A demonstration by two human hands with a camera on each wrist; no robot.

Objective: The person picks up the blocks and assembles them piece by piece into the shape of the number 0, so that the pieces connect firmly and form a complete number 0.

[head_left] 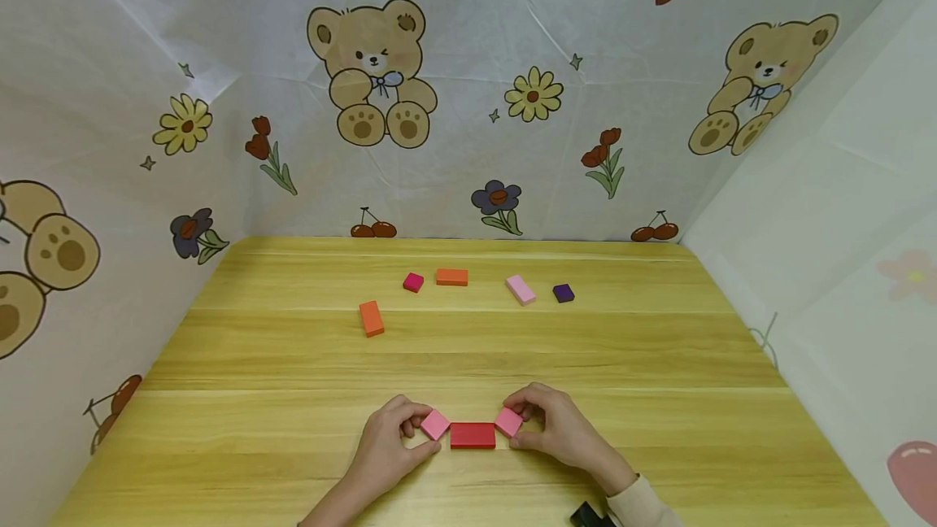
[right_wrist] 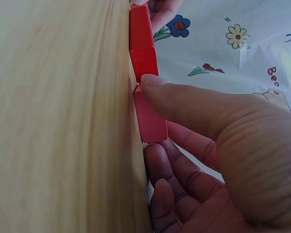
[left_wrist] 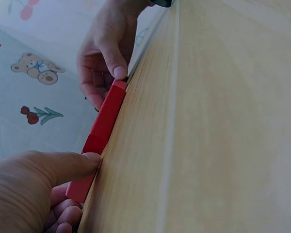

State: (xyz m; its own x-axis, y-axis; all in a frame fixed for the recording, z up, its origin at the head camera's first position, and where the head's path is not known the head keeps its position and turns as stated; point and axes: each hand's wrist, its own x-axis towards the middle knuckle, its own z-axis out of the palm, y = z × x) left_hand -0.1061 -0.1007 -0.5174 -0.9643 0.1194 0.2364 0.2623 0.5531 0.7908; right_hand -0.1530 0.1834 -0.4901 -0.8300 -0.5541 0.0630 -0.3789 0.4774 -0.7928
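Observation:
A red rectangular block (head_left: 472, 436) lies flat near the table's front, its long side running left to right. At its left end, my left hand (head_left: 395, 437) pinches a small pink block (head_left: 435, 424) between thumb and fingers. My right hand (head_left: 560, 429) holds another pink block (head_left: 508, 422) the same way at the right end. Both pink blocks are turned at an angle, a corner towards the red one. In the right wrist view, the thumb lies over the near end of the pink block (right_wrist: 151, 116), beside the red block (right_wrist: 143, 34).
Farther back on the wooden table (head_left: 629, 348) lie two orange blocks, one upper (head_left: 452, 277) and one lower left (head_left: 372, 319). Near them are a magenta block (head_left: 413, 282), a light pink block (head_left: 520, 290) and a dark purple block (head_left: 564, 293). Printed cloth (head_left: 468, 104) hangs behind.

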